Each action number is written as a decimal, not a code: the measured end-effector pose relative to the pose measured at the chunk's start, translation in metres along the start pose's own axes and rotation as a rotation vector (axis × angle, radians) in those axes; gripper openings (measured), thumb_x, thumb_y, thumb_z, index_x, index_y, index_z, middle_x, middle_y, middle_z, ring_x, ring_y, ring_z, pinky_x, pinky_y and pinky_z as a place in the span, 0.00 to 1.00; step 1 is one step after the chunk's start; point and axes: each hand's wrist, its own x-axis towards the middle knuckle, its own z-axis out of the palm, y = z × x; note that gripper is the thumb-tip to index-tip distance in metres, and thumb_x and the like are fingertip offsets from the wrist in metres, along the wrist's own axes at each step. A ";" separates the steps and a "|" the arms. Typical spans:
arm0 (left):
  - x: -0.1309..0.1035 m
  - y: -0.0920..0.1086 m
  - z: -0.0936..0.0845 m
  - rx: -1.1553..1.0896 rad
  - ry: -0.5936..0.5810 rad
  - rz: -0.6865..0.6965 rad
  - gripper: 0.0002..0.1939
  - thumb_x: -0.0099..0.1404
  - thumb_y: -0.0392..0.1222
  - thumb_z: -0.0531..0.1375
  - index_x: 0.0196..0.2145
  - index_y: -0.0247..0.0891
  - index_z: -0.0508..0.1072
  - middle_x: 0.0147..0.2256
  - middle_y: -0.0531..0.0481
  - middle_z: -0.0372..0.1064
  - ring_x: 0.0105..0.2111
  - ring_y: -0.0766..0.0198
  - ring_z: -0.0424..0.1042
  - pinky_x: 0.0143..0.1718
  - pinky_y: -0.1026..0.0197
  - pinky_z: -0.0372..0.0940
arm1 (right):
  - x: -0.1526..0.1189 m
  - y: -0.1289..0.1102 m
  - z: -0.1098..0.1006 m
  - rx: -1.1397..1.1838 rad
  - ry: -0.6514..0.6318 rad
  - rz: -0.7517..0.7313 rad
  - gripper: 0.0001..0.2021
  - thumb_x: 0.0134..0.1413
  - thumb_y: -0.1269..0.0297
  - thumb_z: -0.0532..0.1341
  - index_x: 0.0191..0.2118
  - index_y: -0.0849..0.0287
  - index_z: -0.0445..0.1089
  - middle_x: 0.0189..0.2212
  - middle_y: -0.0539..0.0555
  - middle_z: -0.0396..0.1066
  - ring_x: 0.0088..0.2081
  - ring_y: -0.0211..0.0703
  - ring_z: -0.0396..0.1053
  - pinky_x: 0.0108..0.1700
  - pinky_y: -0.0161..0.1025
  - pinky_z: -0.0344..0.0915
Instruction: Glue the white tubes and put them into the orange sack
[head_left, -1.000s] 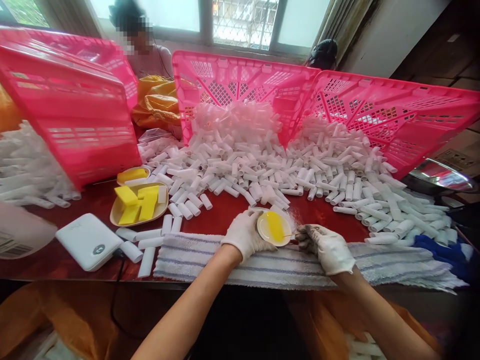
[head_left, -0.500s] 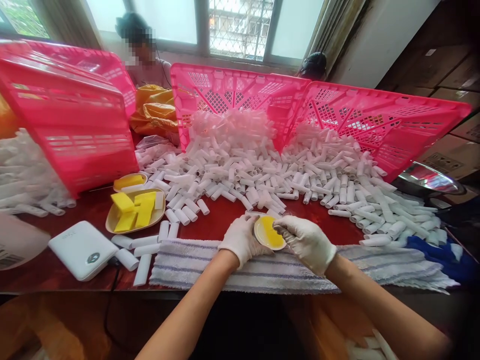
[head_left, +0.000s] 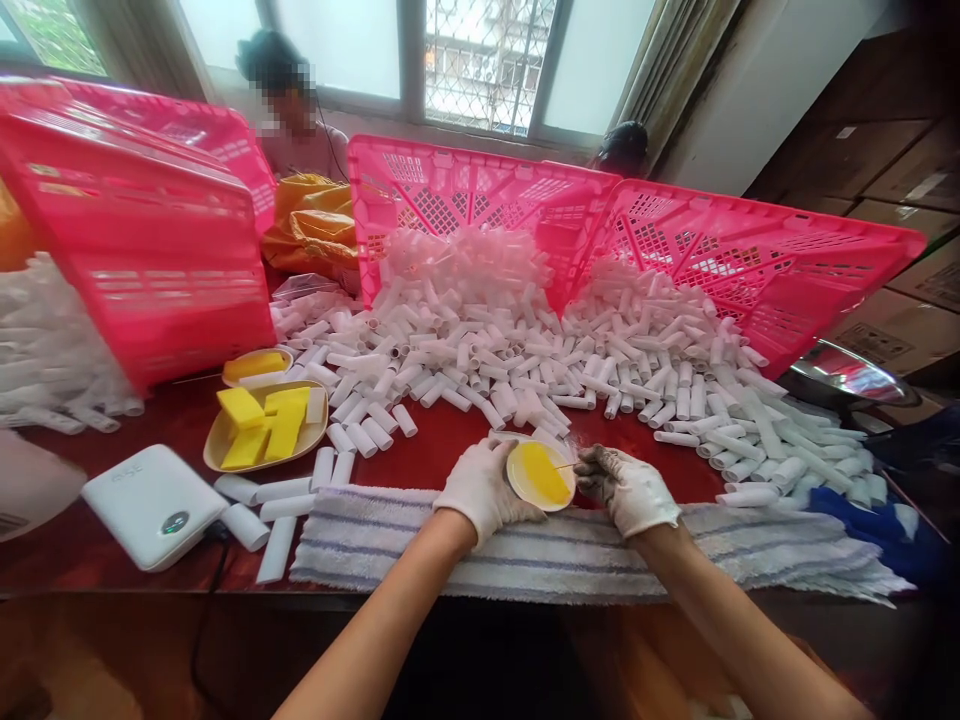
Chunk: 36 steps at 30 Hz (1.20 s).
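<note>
White dish (head_left: 527, 489), in left grip (head_left: 484, 488), seemingly rim-held

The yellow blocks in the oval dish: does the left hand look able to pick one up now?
Probably not: the left hand is holding the small dish, though the yellow blocks look uncovered.

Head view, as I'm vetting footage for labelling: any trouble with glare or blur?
In the head view, the window panes look washed out and the metal bowl glints; same head view, the heaped tubes turn hazy toward the back; head view again, the small dish has a clear outline but the thin stick looks faint.
</note>
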 end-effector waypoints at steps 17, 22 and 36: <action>0.001 -0.004 0.006 -0.015 0.038 0.014 0.51 0.30 0.61 0.69 0.54 0.41 0.65 0.48 0.44 0.65 0.46 0.50 0.66 0.51 0.53 0.61 | -0.043 0.002 -0.020 -0.506 -0.058 -0.387 0.18 0.47 0.49 0.62 0.35 0.59 0.73 0.28 0.55 0.74 0.28 0.39 0.71 0.31 0.35 0.70; 0.000 -0.005 0.006 -0.008 0.031 0.017 0.50 0.32 0.62 0.68 0.53 0.41 0.65 0.48 0.43 0.64 0.46 0.50 0.66 0.50 0.53 0.61 | -0.047 0.005 -0.020 -0.698 -0.134 -0.483 0.15 0.52 0.51 0.60 0.35 0.59 0.73 0.31 0.56 0.74 0.32 0.41 0.71 0.38 0.36 0.70; -0.001 -0.008 0.008 -0.062 0.063 0.036 0.49 0.32 0.59 0.69 0.53 0.42 0.65 0.48 0.44 0.64 0.48 0.51 0.65 0.50 0.54 0.61 | -0.051 0.006 -0.005 -0.566 -0.182 -0.310 0.18 0.52 0.49 0.58 0.35 0.61 0.72 0.27 0.55 0.72 0.28 0.39 0.69 0.31 0.35 0.68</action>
